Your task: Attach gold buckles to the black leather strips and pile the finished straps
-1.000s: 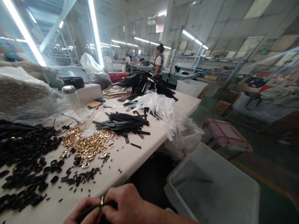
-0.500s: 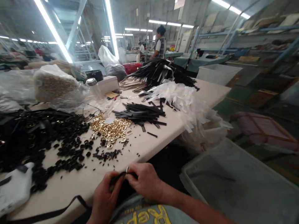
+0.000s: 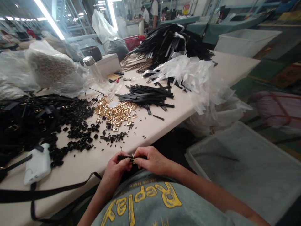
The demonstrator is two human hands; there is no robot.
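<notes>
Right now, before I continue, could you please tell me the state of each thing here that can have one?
Black strap: pinched in left hand and right hand
Gold buckle: at the strap, between the hands; whether fully threaded, cannot tell
Loose gold buckles: heaped
Short black strips: piled loosely
Clear bottle: upright, lid on
Tube light: lit
Large bin: open-topped

Red basket [image 3: 134, 43] beyond white box [image 3: 109, 65]; clear bottle [image 3: 94, 69] beside box.
</notes>
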